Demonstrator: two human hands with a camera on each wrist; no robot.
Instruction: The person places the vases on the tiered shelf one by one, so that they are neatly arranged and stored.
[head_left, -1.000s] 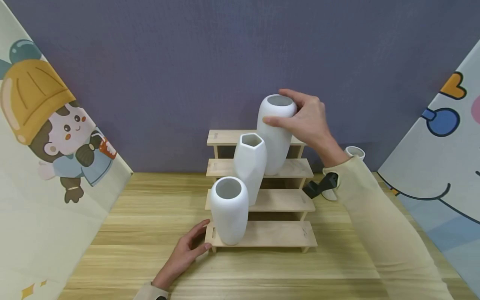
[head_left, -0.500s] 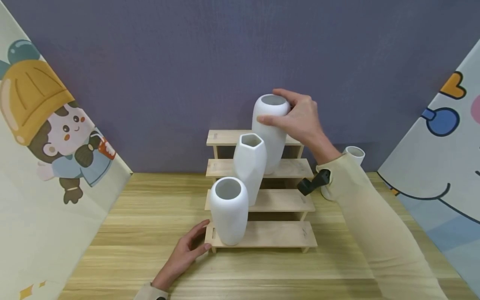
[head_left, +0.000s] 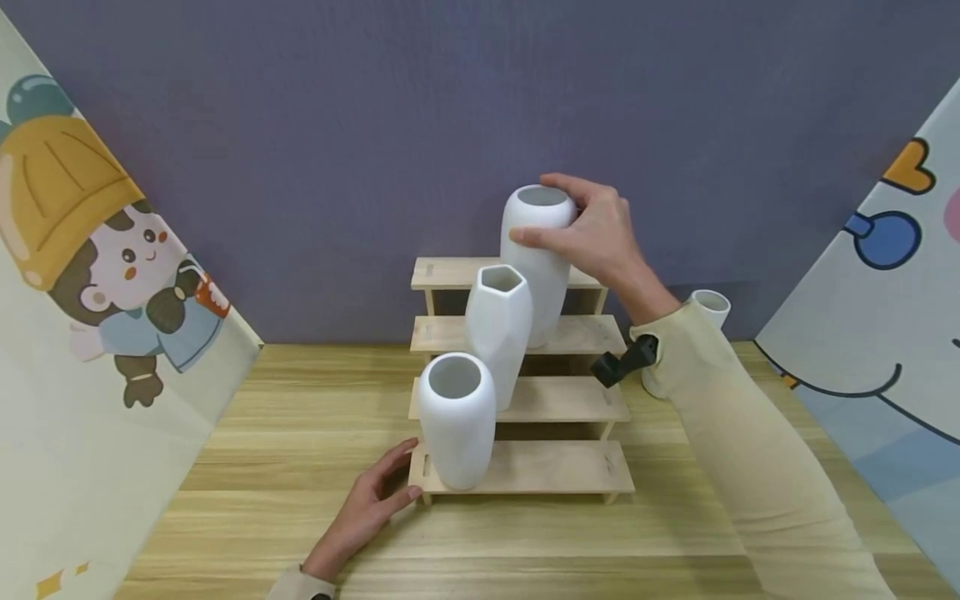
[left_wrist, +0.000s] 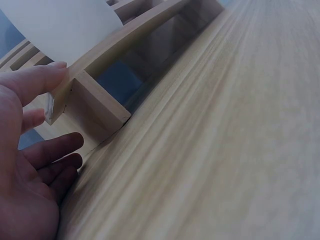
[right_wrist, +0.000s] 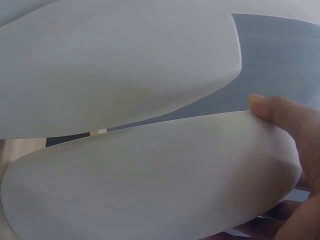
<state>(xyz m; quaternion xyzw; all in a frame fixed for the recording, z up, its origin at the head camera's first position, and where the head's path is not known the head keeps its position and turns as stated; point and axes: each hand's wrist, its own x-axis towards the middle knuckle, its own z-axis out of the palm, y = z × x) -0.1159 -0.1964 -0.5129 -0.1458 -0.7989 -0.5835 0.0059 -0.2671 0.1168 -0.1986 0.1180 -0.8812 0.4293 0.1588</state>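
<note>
My right hand (head_left: 596, 233) pinches the upper rim of a tall smooth white vase (head_left: 536, 287), thumb in front and fingers behind. The vase stands upright on the second-highest step of the wooden stepped stand (head_left: 551, 467); a faceted white vase (head_left: 498, 333) on the step below partly hides its base. At the front left, a rounded white vase (head_left: 457, 425) sits on the lowest step. My left hand (head_left: 367, 504) holds the left end of that step, thumb at its front corner. In the left wrist view the other fingers (left_wrist: 52, 150) curve loosely beside the stand's leg.
Another white vase (head_left: 708, 308) stands on the wood-grain table (head_left: 300, 425) at the right, partly behind my right sleeve (head_left: 720, 392). A dark blue wall (head_left: 337, 167) rises behind the stand. Panels with cartoon prints (head_left: 157, 275) flank the table on both sides.
My right hand has shifted the tall vase a little to the left along its step, behind the faceted vase. The left hand keeps its place on the stand.
</note>
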